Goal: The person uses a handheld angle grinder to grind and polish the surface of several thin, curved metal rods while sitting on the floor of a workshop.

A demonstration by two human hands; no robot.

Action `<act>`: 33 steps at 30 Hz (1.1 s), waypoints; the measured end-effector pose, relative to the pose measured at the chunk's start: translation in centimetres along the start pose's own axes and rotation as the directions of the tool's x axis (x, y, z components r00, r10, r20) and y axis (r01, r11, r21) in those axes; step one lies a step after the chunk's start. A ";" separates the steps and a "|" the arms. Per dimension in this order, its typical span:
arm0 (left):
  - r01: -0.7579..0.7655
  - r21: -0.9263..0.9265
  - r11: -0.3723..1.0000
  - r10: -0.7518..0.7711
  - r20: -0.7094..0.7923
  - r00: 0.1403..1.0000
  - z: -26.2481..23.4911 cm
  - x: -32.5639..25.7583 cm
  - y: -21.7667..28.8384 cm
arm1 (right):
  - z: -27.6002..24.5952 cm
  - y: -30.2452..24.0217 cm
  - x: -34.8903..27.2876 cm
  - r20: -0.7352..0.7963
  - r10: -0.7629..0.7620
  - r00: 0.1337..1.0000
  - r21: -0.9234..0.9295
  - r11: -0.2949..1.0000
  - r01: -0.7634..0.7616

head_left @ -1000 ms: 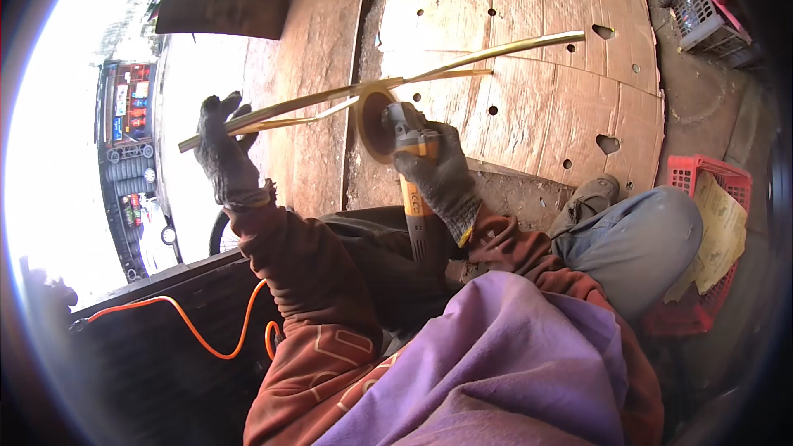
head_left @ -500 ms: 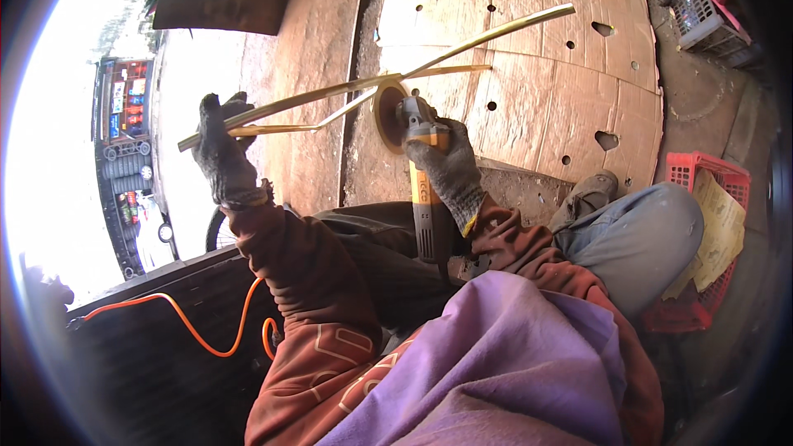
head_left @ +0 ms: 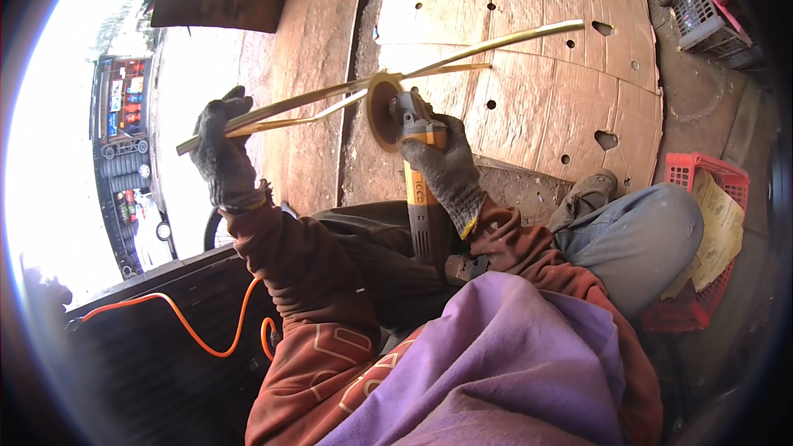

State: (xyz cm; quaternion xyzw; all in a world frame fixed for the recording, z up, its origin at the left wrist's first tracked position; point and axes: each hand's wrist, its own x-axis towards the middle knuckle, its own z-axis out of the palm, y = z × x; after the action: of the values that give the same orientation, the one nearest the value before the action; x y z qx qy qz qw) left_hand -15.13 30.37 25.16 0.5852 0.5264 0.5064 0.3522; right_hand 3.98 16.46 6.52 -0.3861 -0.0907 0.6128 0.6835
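Gloved in dark grey, my left hand (head_left: 221,144) is closed round the left end of some thin gold-coloured metal bars (head_left: 306,99). They cross near their middle, and one long arm slants up to the right over the cardboard. My right hand (head_left: 446,161), in a grey knit glove, grips the yellow and grey angle grinder (head_left: 420,186) by its upper body. The grinder stands nearly upright, its round tan disc (head_left: 383,113) facing left at the spot where the bars cross. Whether the disc touches the metal or spins, I cannot tell.
A flattened cardboard sheet (head_left: 529,74) with holes lies on the floor ahead. To the right is a red plastic crate (head_left: 702,306) with brown paper in it; another crate (head_left: 714,25) stands at far right. An orange cord (head_left: 186,322) runs at lower left.
The grinder and its disc have shifted slightly left and up against the bars. The bars' right end has dipped and moved a little right. My left hand keeps its hold.
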 end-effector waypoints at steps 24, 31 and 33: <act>-0.180 -0.070 0.981 0.185 0.083 0.979 1.3 -0.7 0.8 | 0.5 -0.4 -1.7 0.012 -0.056 0.998 0.001 0.998 0.056; -0.214 -0.013 0.977 0.214 0.135 0.967 1.0 -0.4 0.7 | -0.3 -0.4 -0.9 -0.017 0.022 1.000 0.038 0.999 -0.021; -0.222 -0.010 0.975 0.221 0.138 0.965 0.8 -0.4 0.5 | -0.7 0.0 -0.8 -0.020 0.054 0.998 0.009 0.999 -0.054</act>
State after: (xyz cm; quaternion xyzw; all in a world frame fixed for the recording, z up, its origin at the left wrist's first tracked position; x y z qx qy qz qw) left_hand -14.25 29.96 25.35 0.6750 0.4334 0.4995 0.3272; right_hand 4.15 15.44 6.34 -0.3916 -0.0709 0.6274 0.6694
